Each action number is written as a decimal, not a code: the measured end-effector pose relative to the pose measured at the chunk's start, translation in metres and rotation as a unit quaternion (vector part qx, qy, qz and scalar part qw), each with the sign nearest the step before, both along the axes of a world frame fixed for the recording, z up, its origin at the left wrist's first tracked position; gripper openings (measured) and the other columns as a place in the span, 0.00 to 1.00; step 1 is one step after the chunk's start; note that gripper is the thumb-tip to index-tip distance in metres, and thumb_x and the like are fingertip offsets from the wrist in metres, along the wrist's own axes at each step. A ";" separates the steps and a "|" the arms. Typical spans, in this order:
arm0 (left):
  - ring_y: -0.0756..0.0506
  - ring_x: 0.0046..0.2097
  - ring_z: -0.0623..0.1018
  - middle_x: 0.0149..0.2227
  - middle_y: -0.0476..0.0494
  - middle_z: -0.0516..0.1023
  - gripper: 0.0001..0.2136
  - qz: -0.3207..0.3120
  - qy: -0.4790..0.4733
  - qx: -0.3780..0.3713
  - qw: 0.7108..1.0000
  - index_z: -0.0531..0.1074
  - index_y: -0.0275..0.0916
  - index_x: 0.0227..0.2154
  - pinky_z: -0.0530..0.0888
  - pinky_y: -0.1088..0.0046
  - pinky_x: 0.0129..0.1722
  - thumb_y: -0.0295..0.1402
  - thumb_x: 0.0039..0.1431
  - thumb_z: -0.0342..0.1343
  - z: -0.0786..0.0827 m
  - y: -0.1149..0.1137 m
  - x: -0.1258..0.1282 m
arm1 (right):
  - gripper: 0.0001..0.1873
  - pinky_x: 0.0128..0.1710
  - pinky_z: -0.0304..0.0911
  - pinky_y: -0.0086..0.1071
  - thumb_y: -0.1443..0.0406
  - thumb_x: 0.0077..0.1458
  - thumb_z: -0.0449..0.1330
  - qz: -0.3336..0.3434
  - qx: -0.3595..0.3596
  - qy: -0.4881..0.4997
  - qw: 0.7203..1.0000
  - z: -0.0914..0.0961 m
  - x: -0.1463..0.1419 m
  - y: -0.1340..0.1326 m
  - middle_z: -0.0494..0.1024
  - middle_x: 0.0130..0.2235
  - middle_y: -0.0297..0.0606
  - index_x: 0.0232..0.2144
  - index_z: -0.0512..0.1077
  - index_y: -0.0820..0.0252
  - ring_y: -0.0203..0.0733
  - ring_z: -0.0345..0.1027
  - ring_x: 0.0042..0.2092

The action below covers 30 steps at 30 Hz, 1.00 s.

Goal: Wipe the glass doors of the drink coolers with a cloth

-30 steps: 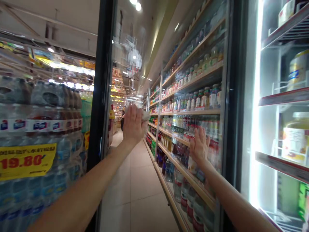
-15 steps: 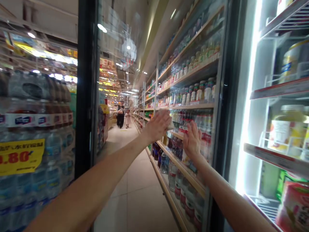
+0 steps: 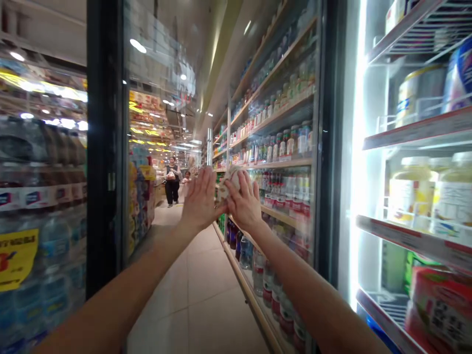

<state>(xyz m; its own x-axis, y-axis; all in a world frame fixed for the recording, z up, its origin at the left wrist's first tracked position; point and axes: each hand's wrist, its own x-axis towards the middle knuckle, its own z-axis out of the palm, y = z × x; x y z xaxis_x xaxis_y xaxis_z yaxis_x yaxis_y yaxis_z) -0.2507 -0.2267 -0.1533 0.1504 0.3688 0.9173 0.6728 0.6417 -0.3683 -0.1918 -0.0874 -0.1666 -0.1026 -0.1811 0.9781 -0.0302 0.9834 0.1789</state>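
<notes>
A glass cooler door (image 3: pixel 162 73) with a dark frame stands in front of me. My left hand (image 3: pixel 199 199) lies flat toward the glass, its fingers stretched upward and nothing in it. Close beside it, my right hand (image 3: pixel 243 199) holds a pale crumpled cloth (image 3: pixel 233 173) under its fingers, pressed toward the pane. The thumb side of my left hand reaches near the cloth's lower edge; I cannot tell whether they touch. Part of the cloth is hidden by the right fingers.
To the right, a lit cooler has wire shelves (image 3: pixel 405 233) with bottles (image 3: pixel 409 191) and a red carton (image 3: pixel 442 309). Bottle shelves (image 3: pixel 280 162) show through the glass. Stacked bottle packs (image 3: pixel 40 196) stand at left. A person (image 3: pixel 171 182) and a smaller figure are down the aisle.
The cloth has passed from under my left hand to my right hand. My left hand moved left, and my right hand also came left. The view has shifted toward the right.
</notes>
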 end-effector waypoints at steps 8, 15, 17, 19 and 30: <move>0.39 0.66 0.42 0.65 0.31 0.47 0.40 0.041 0.002 0.007 0.999 0.36 0.33 0.63 0.46 0.54 0.62 0.49 0.57 0.47 -0.027 -0.020 -0.010 | 0.23 0.57 0.46 0.57 0.60 0.60 0.43 -0.138 -0.203 0.075 0.967 -0.033 0.039 0.108 0.54 0.62 0.49 0.55 0.62 0.57 0.50 0.46 0.63; 0.40 0.66 0.42 0.65 0.32 0.47 0.40 0.040 0.005 0.015 0.999 0.35 0.33 0.64 0.45 0.54 0.63 0.49 0.58 0.47 -0.028 -0.015 -0.010 | 0.26 0.59 0.46 0.53 0.60 0.57 0.46 -0.082 -0.144 0.089 0.982 -0.024 0.014 0.067 0.48 0.64 0.49 0.57 0.59 0.60 0.51 0.37 0.65; 0.40 0.66 0.42 0.64 0.31 0.48 0.40 0.047 0.014 0.018 0.999 0.35 0.33 0.64 0.45 0.54 0.62 0.50 0.58 0.46 -0.028 -0.016 -0.010 | 0.25 0.60 0.45 0.50 0.60 0.57 0.47 -0.062 -0.034 0.056 0.996 -0.016 0.002 0.037 0.50 0.64 0.47 0.56 0.61 0.59 0.49 0.34 0.66; 0.40 0.66 0.42 0.64 0.31 0.48 0.39 0.055 0.010 0.015 0.998 0.35 0.33 0.63 0.46 0.54 0.62 0.50 0.58 0.45 -0.028 -0.017 -0.009 | 0.23 0.61 0.44 0.48 0.61 0.57 0.47 -0.059 0.013 0.027 0.998 -0.013 0.003 0.035 0.52 0.63 0.45 0.55 0.62 0.58 0.47 0.35 0.66; 0.39 0.66 0.43 0.64 0.32 0.48 0.38 0.070 -0.026 0.008 0.997 0.40 0.32 0.63 0.47 0.54 0.62 0.47 0.57 0.49 -0.028 -0.017 -0.002 | 0.25 0.60 0.44 0.54 0.62 0.56 0.45 -0.052 -0.127 0.092 0.986 -0.009 0.010 0.063 0.50 0.63 0.50 0.55 0.61 0.63 0.51 0.35 0.66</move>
<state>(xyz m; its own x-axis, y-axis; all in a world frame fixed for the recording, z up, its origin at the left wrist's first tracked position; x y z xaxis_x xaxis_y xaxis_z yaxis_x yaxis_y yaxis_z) -0.2522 -0.2437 -0.1809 0.0512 0.3690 0.9280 0.5940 0.7357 -0.3253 -0.1822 -0.0242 -0.1759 0.0758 0.0745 0.9943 0.0823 0.9933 -0.0807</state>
